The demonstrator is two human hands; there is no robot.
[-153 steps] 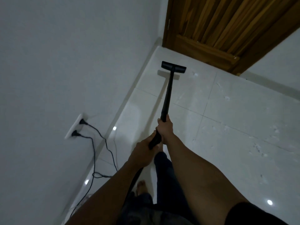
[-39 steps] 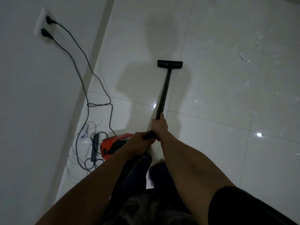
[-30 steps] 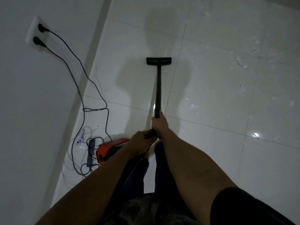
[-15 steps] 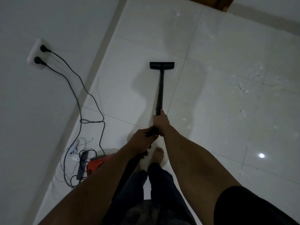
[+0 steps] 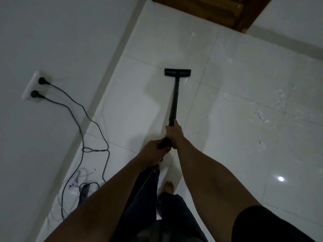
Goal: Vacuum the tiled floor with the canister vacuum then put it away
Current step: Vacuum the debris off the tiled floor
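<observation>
Dark trousers [image 5: 139, 206] and a bare foot [image 5: 168, 186] show between the two forearms at the bottom edge. The left hand [image 5: 153, 151] is nearest, its grip closed round the rear end of the black wand [image 5: 174, 100], where a ribbed hose [image 5: 146, 180] drops away under the wrist. The right hand [image 5: 173, 135] sits just ahead of it, its grip also wrapped round the wand. The wand is a thin, matt black tube that runs straight away from the person and ends in a flat, wide floor head [image 5: 177, 72] set crosswise like a T. The head rests on the glossy white tiled floor [image 5: 132, 105], right on a grout line, well apart from the wall on its left. White crumbs [image 5: 262, 117] are scattered over the tiles to the right. By the wall on the left lie a black power strip [image 5: 84, 189] and a white adapter [image 5: 72, 185] in a tangle of cables [image 5: 82, 123], which climb to two black plugs in a wall socket [image 5: 32, 88]. A wooden door [image 5: 209, 9] stands at the far end. Against half a second ago, the head has gone forward from the nearer tile onto the grout line, more of the door shows, and the red canister is out of sight
</observation>
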